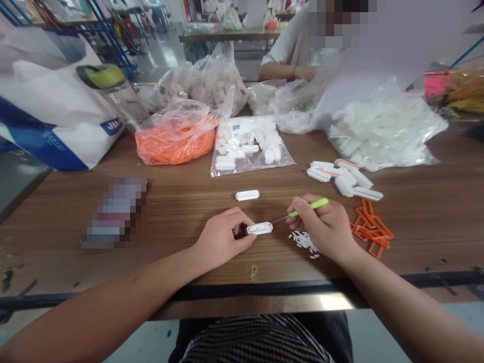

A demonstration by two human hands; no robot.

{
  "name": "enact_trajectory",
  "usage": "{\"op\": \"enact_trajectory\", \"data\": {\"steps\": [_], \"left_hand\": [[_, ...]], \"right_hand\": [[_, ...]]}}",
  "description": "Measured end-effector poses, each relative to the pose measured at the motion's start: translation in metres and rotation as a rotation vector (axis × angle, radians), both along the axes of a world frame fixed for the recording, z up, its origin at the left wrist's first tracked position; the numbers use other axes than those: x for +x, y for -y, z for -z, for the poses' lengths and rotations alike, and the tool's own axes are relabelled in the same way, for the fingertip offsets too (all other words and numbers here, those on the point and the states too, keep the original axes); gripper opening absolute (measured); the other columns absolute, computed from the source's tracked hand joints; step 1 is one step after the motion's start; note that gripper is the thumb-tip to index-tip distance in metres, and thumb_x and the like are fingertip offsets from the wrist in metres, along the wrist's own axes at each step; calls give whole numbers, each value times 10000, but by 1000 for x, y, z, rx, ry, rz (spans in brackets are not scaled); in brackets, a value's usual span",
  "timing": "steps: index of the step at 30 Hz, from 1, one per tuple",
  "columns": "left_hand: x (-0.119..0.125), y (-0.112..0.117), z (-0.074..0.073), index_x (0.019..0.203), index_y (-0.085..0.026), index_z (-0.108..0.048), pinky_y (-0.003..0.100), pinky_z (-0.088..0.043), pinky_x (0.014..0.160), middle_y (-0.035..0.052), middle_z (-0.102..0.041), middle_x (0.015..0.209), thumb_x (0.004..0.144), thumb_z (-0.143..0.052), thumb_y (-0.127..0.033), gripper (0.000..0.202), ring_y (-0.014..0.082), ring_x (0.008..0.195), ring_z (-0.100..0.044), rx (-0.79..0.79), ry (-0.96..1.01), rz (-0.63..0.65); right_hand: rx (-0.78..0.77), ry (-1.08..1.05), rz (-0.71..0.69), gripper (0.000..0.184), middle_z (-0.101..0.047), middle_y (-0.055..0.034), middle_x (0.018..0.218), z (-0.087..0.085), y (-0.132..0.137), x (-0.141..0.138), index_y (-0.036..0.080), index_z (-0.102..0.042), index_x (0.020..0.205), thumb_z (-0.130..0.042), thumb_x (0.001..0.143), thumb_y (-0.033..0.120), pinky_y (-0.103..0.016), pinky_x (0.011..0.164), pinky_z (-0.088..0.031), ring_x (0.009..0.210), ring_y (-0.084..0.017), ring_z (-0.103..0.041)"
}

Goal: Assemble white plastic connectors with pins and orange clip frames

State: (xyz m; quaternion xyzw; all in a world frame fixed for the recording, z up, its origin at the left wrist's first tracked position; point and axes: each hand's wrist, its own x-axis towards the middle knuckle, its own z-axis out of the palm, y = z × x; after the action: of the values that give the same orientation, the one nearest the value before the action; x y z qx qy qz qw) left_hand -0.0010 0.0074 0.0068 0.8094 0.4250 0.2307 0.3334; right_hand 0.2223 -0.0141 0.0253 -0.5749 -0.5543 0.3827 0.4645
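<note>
My left hand (pixel 223 236) pinches the left end of a small white plastic connector housing (pixel 260 229) with a row of tiny holes along it. In my right hand (pixel 323 227) is a thin metal pick with a lime-green handle (pixel 319 203). Its tip reaches the right end of the housing; whether it touches I cannot tell. Below my right fingers lies a heap of tiny white pieces (pixel 303 242). Behind my hands a second white housing (pixel 247 194) rests on the table. Orange rectangular frames (pixel 372 227) are piled right of my right hand.
White housings (pixel 344 179), some with orange strips, lie at the right. Behind stand clear bags of orange parts (pixel 177 136), white housings (pixel 249 143) and pale pieces (pixel 381 126). At left are a blurred flat object (pixel 115 212), a bottle (pixel 117 93) and a carrier bag (pixel 56 111). A person (pixel 291 55) sits opposite.
</note>
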Motion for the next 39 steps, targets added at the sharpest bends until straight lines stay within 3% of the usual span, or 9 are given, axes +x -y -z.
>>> {"op": "enact_trajectory", "data": {"steps": [4, 20, 31, 39], "left_hand": [[0, 0, 0, 850, -200, -684, 250, -379, 574, -34, -509, 672, 788, -646, -226, 78, 104, 577, -469, 4, -5, 1], [0, 0, -2, 851, -192, -687, 244, -379, 582, -30, -517, 684, 794, -642, -215, 77, 103, 589, -479, -8, -5, 8], [1, 2, -2, 843, -200, -701, 237, -368, 563, -36, -507, 671, 781, -650, -201, 81, 98, 573, -466, -31, 15, -21], [1, 0, -2, 829, -182, -694, 252, -370, 571, -34, -485, 653, 787, -640, -215, 75, 104, 577, -463, -7, 18, -10]], "right_hand": [[-64, -44, -5, 358, -658, -28, 530, 3, -3, -1, 160, -652, 681, -590, 863, 461, -216, 429, -512, 437, -119, -620], [-69, -26, -1, 377, -650, -26, 536, 7, -4, -1, 155, -643, 687, -568, 879, 470, -203, 418, -499, 434, -112, -613], [228, 341, -204, 314, -673, -11, 605, -1, 6, 1, 174, -624, 688, -496, 946, 300, -224, 532, -509, 526, -112, -655], [64, 53, -40, 327, -659, -13, 563, 3, 2, 3, 166, -648, 696, -533, 922, 372, -202, 442, -514, 453, -108, -631]]}}
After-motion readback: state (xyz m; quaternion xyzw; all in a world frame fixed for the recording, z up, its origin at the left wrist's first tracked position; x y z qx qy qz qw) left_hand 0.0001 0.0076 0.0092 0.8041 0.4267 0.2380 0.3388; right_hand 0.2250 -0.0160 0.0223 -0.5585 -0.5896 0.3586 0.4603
